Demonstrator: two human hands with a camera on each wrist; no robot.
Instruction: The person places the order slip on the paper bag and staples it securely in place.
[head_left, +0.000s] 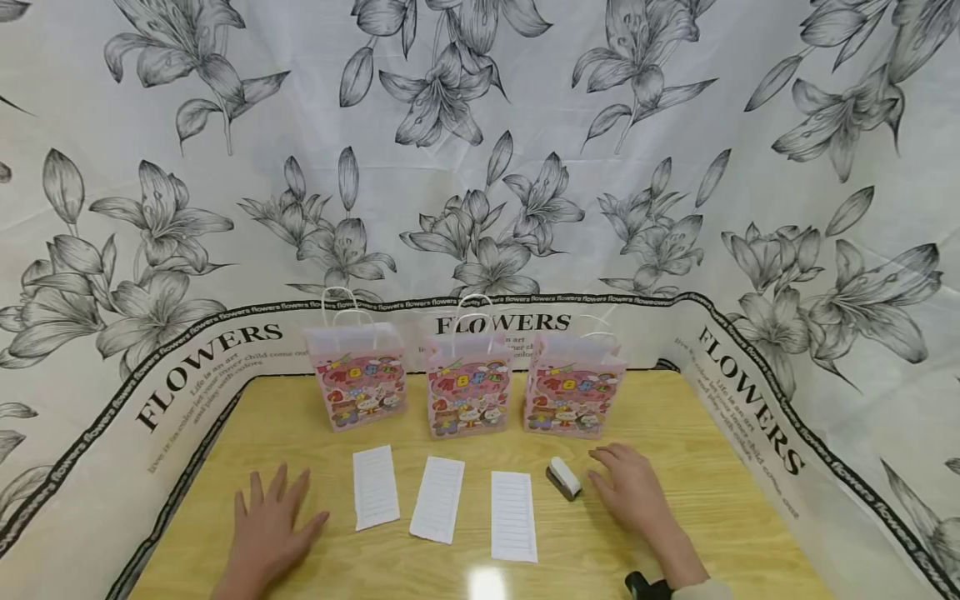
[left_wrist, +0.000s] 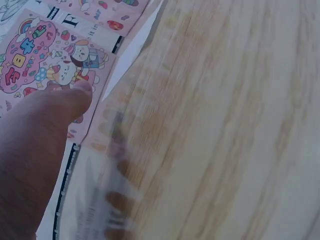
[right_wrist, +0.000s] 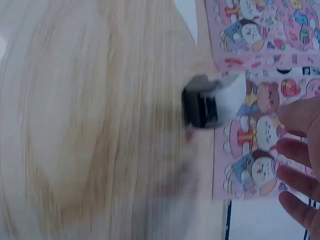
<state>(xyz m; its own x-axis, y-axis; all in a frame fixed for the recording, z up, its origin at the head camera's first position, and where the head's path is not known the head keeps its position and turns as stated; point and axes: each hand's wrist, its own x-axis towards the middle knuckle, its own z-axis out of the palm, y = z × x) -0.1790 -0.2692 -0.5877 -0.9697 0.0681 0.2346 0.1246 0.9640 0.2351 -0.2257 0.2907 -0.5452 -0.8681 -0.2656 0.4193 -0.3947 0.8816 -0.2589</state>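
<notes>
My left hand lies on the left part of the table with its fingers spread, holding nothing. To its right are three white lined paper slips. My right hand is just right of a small white and dark stapler, fingers apart and not touching it. In the right wrist view the stapler stands before the fingers. Behind the slips stand three pink cartoon gift bags with white handles. The left wrist view shows the left thumb before a bag.
The wooden table has a glossy surface with a bright reflection at its front. A white cloth with black flower drawings and lettering hangs behind the bags and along both sides. A dark band sits at the right wrist.
</notes>
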